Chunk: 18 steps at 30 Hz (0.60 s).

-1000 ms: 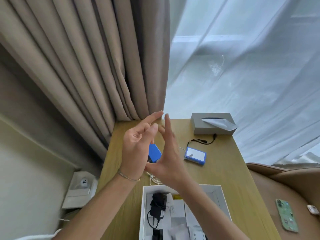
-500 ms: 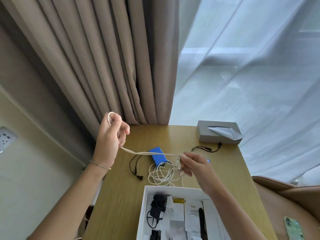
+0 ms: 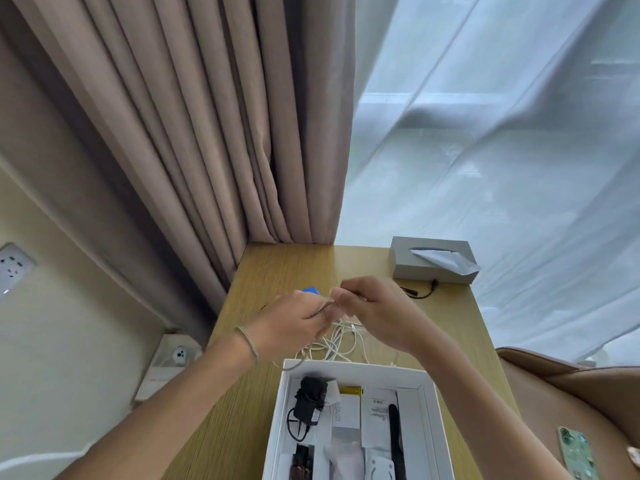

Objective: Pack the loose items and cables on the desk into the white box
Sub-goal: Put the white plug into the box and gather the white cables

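Observation:
A white cable point(image 3: 337, 342) lies in loose loops on the wooden desk point(image 3: 284, 268), just beyond the white box point(image 3: 431, 410). My left hand point(image 3: 291, 322) and my right hand point(image 3: 375, 311) meet above the loops, and both pinch a strand of this cable. The open box at the near edge holds a black adapter point(image 3: 310, 401), papers, packets and a black strip. A blue item point(image 3: 310, 290) peeks out behind my left hand. A black cable point(image 3: 420, 292) lies by the tissue box.
A grey tissue box point(image 3: 431, 259) stands at the desk's far right. Curtains hang right behind the desk. A brown chair point(image 3: 568, 386) with a green phone point(image 3: 576, 457) sits to the right. Wall sockets point(image 3: 12, 268) are at the left.
My left hand, which held the cable raised out to the left, has come back down and in to meet my right hand. The stretched strand is now gathered between them.

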Motion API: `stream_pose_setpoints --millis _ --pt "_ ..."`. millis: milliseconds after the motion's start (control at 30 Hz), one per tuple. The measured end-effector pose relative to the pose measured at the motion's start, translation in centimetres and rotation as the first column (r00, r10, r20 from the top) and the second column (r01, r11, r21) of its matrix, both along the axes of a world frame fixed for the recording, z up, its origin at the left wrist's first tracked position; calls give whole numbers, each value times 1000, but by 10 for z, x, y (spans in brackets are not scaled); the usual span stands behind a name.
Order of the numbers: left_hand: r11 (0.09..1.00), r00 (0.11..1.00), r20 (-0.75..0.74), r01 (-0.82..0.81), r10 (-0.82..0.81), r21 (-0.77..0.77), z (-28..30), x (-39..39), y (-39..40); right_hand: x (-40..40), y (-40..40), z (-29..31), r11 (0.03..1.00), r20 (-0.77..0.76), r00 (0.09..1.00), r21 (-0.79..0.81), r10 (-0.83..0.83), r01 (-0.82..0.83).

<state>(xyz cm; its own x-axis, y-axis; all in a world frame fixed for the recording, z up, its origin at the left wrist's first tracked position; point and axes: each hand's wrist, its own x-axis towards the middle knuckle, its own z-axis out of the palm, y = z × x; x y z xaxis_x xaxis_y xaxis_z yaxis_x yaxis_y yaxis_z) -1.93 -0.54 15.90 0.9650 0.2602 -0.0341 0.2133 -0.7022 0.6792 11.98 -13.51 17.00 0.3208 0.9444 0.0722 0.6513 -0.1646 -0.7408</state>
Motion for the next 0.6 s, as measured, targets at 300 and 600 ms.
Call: stream_pose_setpoints --millis 300,600 --pt "525 732 84 -398 676 -752 -24 -29 19 34 -48 -32 969 -680 731 136 -59 204" --pt "563 773 47 -419 633 -712 -50 -17 -60 -53 -30 -69 975 -636 764 -217 -106 -45"
